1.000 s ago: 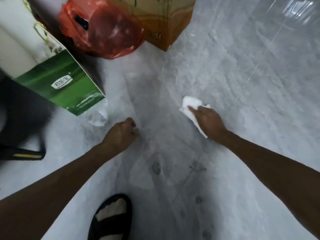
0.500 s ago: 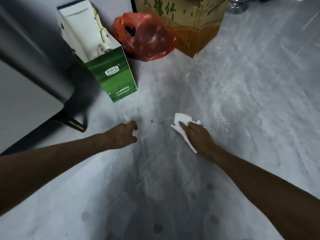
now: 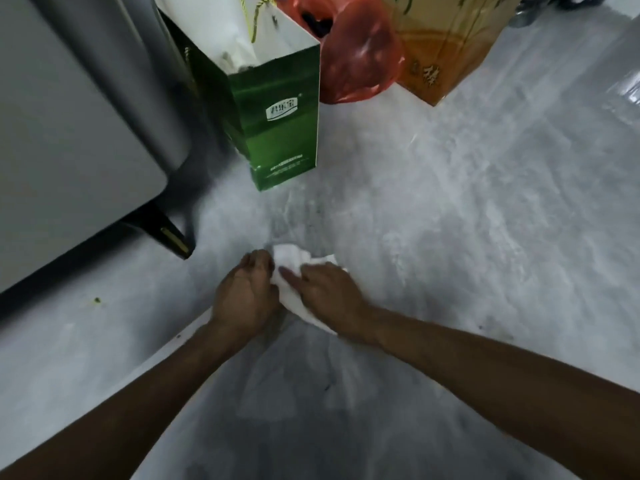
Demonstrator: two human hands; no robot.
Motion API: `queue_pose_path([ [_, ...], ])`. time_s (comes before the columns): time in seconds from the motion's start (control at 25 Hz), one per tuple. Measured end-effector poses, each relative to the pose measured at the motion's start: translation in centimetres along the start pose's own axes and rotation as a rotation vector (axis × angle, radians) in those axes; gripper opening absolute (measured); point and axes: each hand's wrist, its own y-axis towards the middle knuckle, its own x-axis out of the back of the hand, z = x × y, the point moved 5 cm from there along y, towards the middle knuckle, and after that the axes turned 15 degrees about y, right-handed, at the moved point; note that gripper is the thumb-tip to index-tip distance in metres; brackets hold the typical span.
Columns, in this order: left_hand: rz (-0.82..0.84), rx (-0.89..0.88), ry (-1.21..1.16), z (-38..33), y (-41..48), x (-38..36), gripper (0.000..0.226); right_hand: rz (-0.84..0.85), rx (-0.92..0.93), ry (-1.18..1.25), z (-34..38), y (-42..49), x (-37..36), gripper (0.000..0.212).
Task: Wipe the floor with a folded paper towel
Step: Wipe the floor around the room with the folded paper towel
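A crumpled white paper towel (image 3: 290, 259) lies on the grey marbled floor (image 3: 467, 237), at the middle of the view. My right hand (image 3: 329, 296) lies on top of it, palm down, index finger stretched across the towel toward the left. My left hand (image 3: 246, 296) is at the towel's left edge, its fingers curled against the paper and holding that edge. The towel's middle is hidden under my right hand; its near corner shows below my right wrist.
A green paper bag (image 3: 284, 133) stands just beyond the towel, with a red plastic bag (image 3: 353, 57) and a cardboard box (image 3: 446, 46) behind it. A grey cabinet (image 3: 69, 133) with a black foot (image 3: 169, 233) fills the left. Dark specks (image 3: 318, 209) dot the floor ahead.
My left hand has moved right and taken hold of the towel's left edge. My right hand has slid the towel left, toward the left hand. The view has tilted up and back.
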Motion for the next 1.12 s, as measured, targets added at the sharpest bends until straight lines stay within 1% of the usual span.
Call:
queue_pose_path([
  [0.04, -0.023, 0.032, -0.024, 1.0, 0.3, 0.2, 0.023, 0.141, 0.167, -0.03, -0.1, -0.7, 0.1, 0.043],
  [0.08, -0.032, 0.034, -0.036, 1.5, 0.7, 0.2, 0.022, 0.248, 0.183, -0.031, -2.2, -1.0, 1.5, 0.043],
  [0.12, -0.02, 0.015, -0.042, 1.9, 0.9, 0.0, 0.021, 0.318, 0.053, -0.029, -5.5, -1.1, 3.2, 0.042],
  [0.16, 0.016, -0.015, -0.051, 2.2, 1.0, -0.5, 0.022, 0.292, -0.173, -0.063, -9.5, -0.8, 5.0, 0.044],
  [0.2, 0.065, -0.041, -0.067, 2.4, 0.8, -0.9, 0.023, 0.159, -0.405, -0.101, -13.3, -0.4, 7.1, 0.045],
  [0.24, 0.104, -0.057, -0.085, 2.5, 0.7, -1.1, 0.024, -0.037, -0.639, -0.123, -15.9, 0.1, 8.8, 0.044],
  [0.28, 0.13, -0.071, -0.096, 2.6, 0.7, -1.2, 0.023, -0.243, -0.844, -0.113, -16.5, 1.0, 9.7, 0.042],
  [0.32, 0.145, -0.079, -0.102, 2.6, 0.8, -1.1, 0.02, -0.359, -0.958, -0.075, -14.9, 2.4, 9.1, 0.039],
  [0.36, 0.148, -0.076, -0.112, 2.7, 1.0, -0.9, 0.018, -0.432, -0.962, -0.039, -11.7, 4.3, 7.9, 0.036],
  [0.4, 0.138, -0.061, -0.124, 2.8, 1.3, -0.5, 0.017, -0.422, -0.825, 0.0, -8.2, 6.7, 5.5, 0.029],
  [0.44, 0.119, -0.037, -0.13, 3.1, 1.6, -0.2, 0.018, -0.31, -0.607, -0.005, -4.4, 8.6, 2.7, 0.025],
  [0.48, 0.085, -0.006, -0.118, 3.6, 1.6, 0.1, 0.019, -0.124, -0.302, -0.053, -0.3, 9.4, -0.2, 0.027],
  [0.52, 0.039, 0.031, -0.088, 4.1, 1.4, 0.4, 0.021, 0.059, -0.07, -0.033, 2.1, 8.6, -2.4, 0.029],
  [0.56, -0.011, 0.065, -0.054, 4.7, 1.0, 0.7, 0.02, 0.207, 0.066, 0.009, 2.5, 7.6, -2.7, 0.031],
  [0.6, -0.054, 0.083, -0.029, 5.3, 0.7, 1.0, 0.015, 0.229, 0.13, 0.0, 0.9, 7.3, -1.1, 0.037],
  [0.64, -0.077, 0.081, -0.017, 5.6, 0.4, 1.2, 0.01, 0.216, 0.098, -0.042, -1.9, 7.1, 1.1, 0.043],
  [0.68, -0.088, 0.064, -0.015, 5.9, 0.3, 1.3, 0.007, 0.179, -0.028, -0.119, -5.6, 7.0, 3.3, 0.044],
  [0.72, -0.088, 0.041, -0.024, 6.1, 0.2, 1.1, 0.007, 0.088, -0.185, -0.186, -9.3, 6.5, 5.5, 0.042],
  [0.76, -0.077, 0.013, -0.05, 6.1, 0.1, 0.8, 0.007, -0.054, -0.395, -0.231, -12.2, 5.5, 7.6, 0.041],
  [0.8, -0.059, -0.015, -0.088, 5.9, 0.1, 0.4, 0.008, -0.186, -0.613, -0.23, -13.7, 4.3, 8.6, 0.041],
  [0.84, -0.041, -0.038, -0.13, 5.6, 0.1, 0.0, 0.009, -0.255, -0.747, -0.224, -13.4, 3.8, 8.0, 0.041],
  [0.88, -0.028, -0.061, -0.165, 5.1, 0.3, -0.1, 0.011, -0.26, -0.78, -0.222, -11.7, 3.7, 6.5, 0.041],
  [0.92, -0.024, -0.086, -0.188, 4.3, 0.6, -0.1, 0.014, -0.23, -0.692, -0.212, -9.3, 3.7, 4.8, 0.04],
  [0.96, -0.027, -0.115, -0.197, 3.2, 0.9, -0.1, 0.018, -0.185, -0.492, -0.159, -6.7, 3.0, 3.2, 0.039],
  [1.0, -0.038, -0.15, -0.2, 1.8, 1.3, -0.1, 0.023, -0.105, -0.228, -0.104, -4.4, 1.3, 1.8, 0.037],
  [1.04, -0.049, -0.185, -0.199, 0.1, 1.6, -0.2, 0.028, 0.001, 0.002, -0.107, -3.2, -1.2, 1.7, 0.035],
  [1.08, -0.047, -0.22, -0.195, -1.7, 1.9, -0.5, 0.033, 0.079, 0.129, -0.139, -3.6, -3.9, 3.0, 0.034],
  [1.12, -0.027, -0.259, -0.183, -3.6, 2.0, -0.9, 0.038, 0.109, 0.138, -0.195, -5.5, -6.3, 4.9, 0.033],
])
